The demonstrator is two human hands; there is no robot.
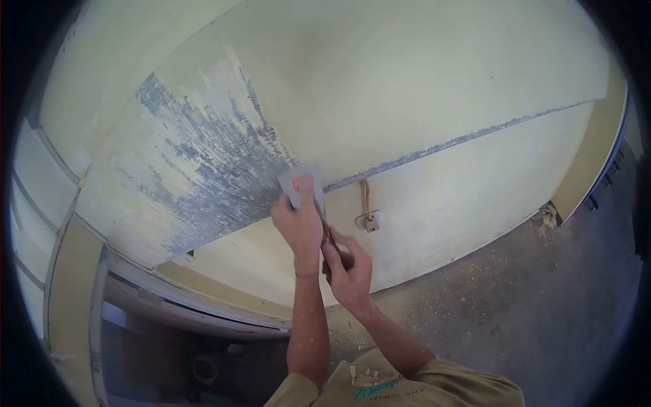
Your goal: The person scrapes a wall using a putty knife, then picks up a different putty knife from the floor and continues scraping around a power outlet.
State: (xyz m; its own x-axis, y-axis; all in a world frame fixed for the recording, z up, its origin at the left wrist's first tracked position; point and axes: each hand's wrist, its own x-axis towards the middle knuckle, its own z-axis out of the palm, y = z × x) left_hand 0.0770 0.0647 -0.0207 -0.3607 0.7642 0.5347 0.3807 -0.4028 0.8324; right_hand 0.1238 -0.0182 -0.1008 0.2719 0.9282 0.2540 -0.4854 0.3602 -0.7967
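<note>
A flat grey scraper blade (pixel 290 182) with a red mark lies against the wall panel, at the right end of a patch of scraped grey surface (pixel 224 156). My left hand (pixel 298 224) is closed on the blade, its thumb or a finger stretched along it. Just below and to the right, my right hand (pixel 349 271) wraps round the scraper's dark handle (pixel 346 258). Cream paint (pixel 407 81) covers the panel right of the scraped patch. The blade's edge is blurred.
A socket box (pixel 370 221) with a cable sits on the lower wall, right of my hands. A ledge edge (pixel 441 146) runs up to the right. Paint flakes lie on the grey floor (pixel 488 298). A dark opening (pixel 156 339) is at lower left.
</note>
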